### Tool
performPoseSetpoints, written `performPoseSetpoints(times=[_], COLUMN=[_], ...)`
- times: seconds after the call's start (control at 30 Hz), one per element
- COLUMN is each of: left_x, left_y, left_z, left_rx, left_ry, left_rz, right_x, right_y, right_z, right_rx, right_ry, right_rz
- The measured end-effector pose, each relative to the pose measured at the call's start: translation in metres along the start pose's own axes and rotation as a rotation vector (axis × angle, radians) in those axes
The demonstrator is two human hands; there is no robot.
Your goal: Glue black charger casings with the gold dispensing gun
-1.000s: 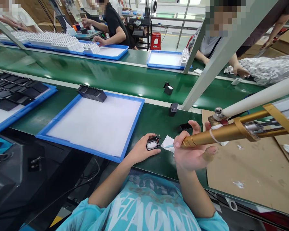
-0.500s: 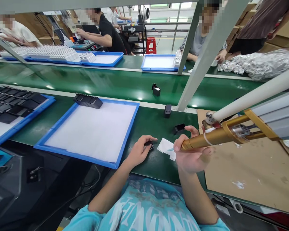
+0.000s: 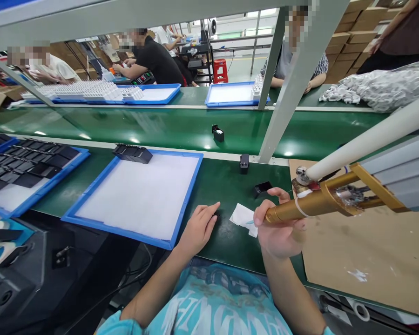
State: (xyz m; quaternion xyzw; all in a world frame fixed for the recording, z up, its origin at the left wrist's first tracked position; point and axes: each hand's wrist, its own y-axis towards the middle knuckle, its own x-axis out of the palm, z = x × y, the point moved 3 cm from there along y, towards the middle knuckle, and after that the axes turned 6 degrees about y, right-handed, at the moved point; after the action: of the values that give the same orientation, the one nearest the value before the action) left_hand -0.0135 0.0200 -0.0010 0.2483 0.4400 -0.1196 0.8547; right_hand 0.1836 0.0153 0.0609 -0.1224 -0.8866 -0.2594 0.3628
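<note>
Right grip (image 3: 277,235) clasps a gold tool (image 3: 317,203) above the counter (image 3: 226,251); I cannot tell whether the left grip (image 3: 198,229) holds anything. Black cases (image 3: 132,154) line one corner of the near tray (image 3: 136,200); more crowd the left tray (image 3: 49,180).

Both arms are out front, elbows bent, and the forearms angle in toward each other! The left forearm (image 3: 157,288) slants up and inward to a nearly straight wrist (image 3: 182,251). The left hand (image 3: 195,231) lies back-up, low and flattish, index finger (image 3: 212,209) stretched forward, thumb (image 3: 210,228) just apart from it. Across to the right forearm (image 3: 290,293), rising steeply and leaning inward; the right hand (image 3: 277,239) is higher, clasped in a grip, one finger raised on its far side.
</note>
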Motion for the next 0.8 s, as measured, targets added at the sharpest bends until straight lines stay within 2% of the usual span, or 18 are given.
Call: performPoseSetpoints(times=[0.13, 0.27, 0.37, 0.43, 0.53, 0.67, 0.73, 0.8], left_x=[0.002, 0.005, 0.009, 0.010, 0.010, 0.008, 0.008, 0.008], left_y=[0.000, 0.000, 0.002, 0.003, 0.005, 0.010, 0.012, 0.014], left_z=[0.001, 0.000, 0.002, 0.004, 0.005, 0.004, 0.001, -0.001], left_rx=[-0.093, -0.258, -0.249, -0.209, -0.159, -0.121, -0.116, -0.107], left_ry=[-0.003, -0.103, -0.133, -0.074, 0.111, 0.316, 0.363, 0.338], left_rz=[0.127, 0.115, 0.103, 0.089, -0.009, -0.262, -0.346, -0.373], right_x=[0.000, 0.001, 0.001, 0.000, -0.003, -0.004, -0.004, -0.004], right_y=[0.000, 0.000, -0.001, -0.002, -0.004, -0.005, -0.005, -0.004], right_z=[-0.001, -0.001, -0.001, -0.001, -0.001, -0.002, -0.003, -0.003], right_rx=[0.007, 0.005, 0.011, 0.025, 0.054, 0.060, 0.051, 0.036], right_ry=[0.012, 0.013, 0.001, -0.009, -0.019, -0.025, -0.026, -0.034], right_rz=[-0.024, -0.041, -0.035, -0.016, 0.009, 0.012, 0.001, -0.003])
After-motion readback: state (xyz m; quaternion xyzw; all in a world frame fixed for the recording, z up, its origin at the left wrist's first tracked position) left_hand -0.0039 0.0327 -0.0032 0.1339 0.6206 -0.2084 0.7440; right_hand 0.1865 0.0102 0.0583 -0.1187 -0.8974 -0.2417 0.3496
